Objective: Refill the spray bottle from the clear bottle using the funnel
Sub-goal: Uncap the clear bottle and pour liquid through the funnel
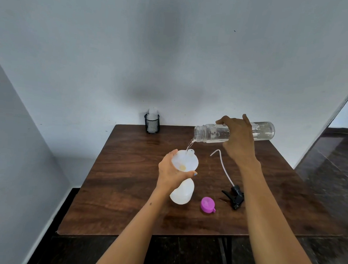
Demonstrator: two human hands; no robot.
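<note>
The right hand (236,136) grips the clear bottle (234,132) around its middle, fingers curled over the top, and holds it tipped nearly level above the desk (126,189) with its open mouth pointing toward the left hand. A thin stream of water (189,145) falls from that mouth into the white funnel (184,161) just below it.

The left hand (172,172) wraps around the funnel's rim and neck — thumb on the near side, fingers round the far side — and holds it seated in the top of the white spray bottle (182,192), which stands on the desk directly under that hand.

Below the right forearm, the black spray head (234,196) lies on its side on the desk, its pale dip tube (223,166) curving up toward the right hand. Between the spray bottle and the spray head — nearer the person than both hands — a purple cap (207,205) rests on the desk. Beyond the left hand, at the desk's far edge against the wall, stands a black mesh cup (152,123) with something white inside.
</note>
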